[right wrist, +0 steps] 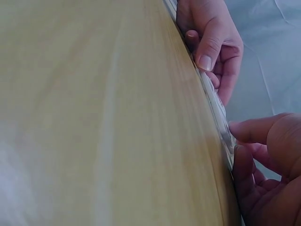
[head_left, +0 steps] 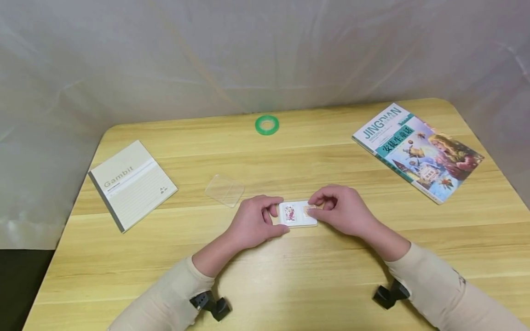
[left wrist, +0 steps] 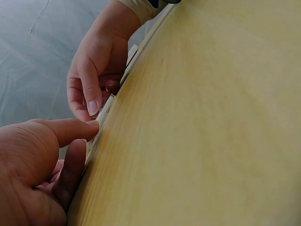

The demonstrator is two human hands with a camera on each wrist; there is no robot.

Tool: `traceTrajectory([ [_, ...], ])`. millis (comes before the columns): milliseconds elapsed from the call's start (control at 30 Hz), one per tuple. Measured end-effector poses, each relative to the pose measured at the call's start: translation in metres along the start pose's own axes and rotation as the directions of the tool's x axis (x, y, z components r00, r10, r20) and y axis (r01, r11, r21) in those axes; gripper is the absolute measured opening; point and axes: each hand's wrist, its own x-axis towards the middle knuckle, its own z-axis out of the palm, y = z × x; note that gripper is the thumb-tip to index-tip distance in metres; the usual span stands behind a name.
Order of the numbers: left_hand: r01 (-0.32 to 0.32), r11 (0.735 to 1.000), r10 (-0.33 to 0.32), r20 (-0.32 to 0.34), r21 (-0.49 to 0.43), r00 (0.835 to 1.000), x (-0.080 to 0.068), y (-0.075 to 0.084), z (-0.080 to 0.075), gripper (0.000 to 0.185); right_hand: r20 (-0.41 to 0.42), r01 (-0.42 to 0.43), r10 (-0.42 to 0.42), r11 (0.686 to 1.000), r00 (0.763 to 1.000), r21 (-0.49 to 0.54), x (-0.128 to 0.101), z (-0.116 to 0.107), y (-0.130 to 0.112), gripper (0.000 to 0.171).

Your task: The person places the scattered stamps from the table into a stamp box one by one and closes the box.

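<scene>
Your work surface is one table (head_left: 290, 276) with a pale yellow wood-grain top, its far corners rounded. A pale, creased sheet (head_left: 265, 55) hangs behind it from the 10 to the 2 o'clock side. A dark area (head_left: 25, 280) shows beyond the table at 8 o'clock.

The white case (head_left: 299, 217) lies flat near the middle of the table, between your hands. Its long axis runs from 9 to 3 o'clock, nearly parallel to the far table edge; its short ends face your two hands.

Grip, left hand (head_left: 256, 219): clamped on the 9 o'clock end of the case, fingers at the far edge and thumb at the near edge. Grip, right hand (head_left: 341, 209): thumb and forefinger together on the small tan piece (head_left: 306, 210) at the 3 o'clock end.

Count, with bearings taken from the case: two small pieces show at the case, namely the tan one and one printed card (head_left: 289, 214) toward 9 o'clock; one clear cover (head_left: 225, 190) between 9 and 10 o'clock; one notebook (head_left: 133, 186) farther out, near 9 o'clock; one green tape roll (head_left: 259, 126) between 11 and 12 o'clock; one illustrated book (head_left: 418, 154) at 2 o'clock. Two light sleeves (head_left: 165, 294) cover your forearms.
</scene>
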Motion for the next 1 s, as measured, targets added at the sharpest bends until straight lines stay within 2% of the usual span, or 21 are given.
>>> traceTrajectory([
  [200, 0.0, 1.0, 0.0, 0.004, 0.0, 1.0, 0.0, 0.0005, -0.0002, 0.06, 0.011, 0.035, -0.034, 0.999, 0.999, -0.022, -0.0013, 0.0002, 0.002, 0.02],
  [767, 0.0, 1.0, 0.0, 0.004, -0.002, 1.0, -0.0003, 0.002, -0.001, 0.059, 0.015, 0.062, -0.061, 0.997, 0.998, -0.045, -0.0014, 0.0018, 0.0004, 0.019],
  [1000, 0.006, 1.0, -0.006, 0.003, -0.006, 1.0, -0.0001, 0.0015, -0.0003, 0.059, 0.006, 0.089, -0.089, 0.996, 0.996, 0.011, -0.005, -0.0007, 0.0023, 0.037],
])
